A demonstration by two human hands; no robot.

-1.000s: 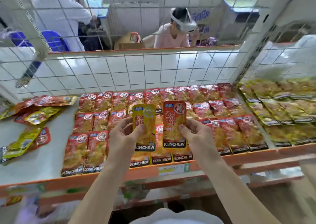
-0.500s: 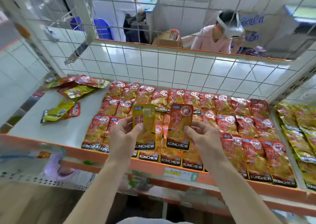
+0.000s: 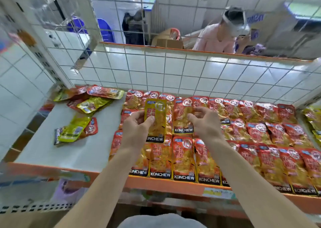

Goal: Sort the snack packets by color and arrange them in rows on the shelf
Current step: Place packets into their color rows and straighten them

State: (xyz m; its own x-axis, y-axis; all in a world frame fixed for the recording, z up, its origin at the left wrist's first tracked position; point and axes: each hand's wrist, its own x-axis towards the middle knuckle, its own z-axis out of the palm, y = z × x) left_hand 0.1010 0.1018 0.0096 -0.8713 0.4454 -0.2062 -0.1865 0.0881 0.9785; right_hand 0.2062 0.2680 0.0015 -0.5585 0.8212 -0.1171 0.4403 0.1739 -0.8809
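Head view: one packet is held in each hand over the red rows.
Yellow packet (image 3: 155, 121) is pinched at its left edge by the left hand (image 3: 137, 132), long axis pointing away, label end nearest. Red packet (image 3: 182, 116) is pinched at its right edge by the right hand (image 3: 206, 125), lined up with the red rows (image 3: 260, 132) beneath on the shelf (image 3: 78, 149). Yellow rows (image 3: 312, 116) lie far right, nearer the right hand.

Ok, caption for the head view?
Left hand holds a yellow packet, right hand a red packet, over red rows.
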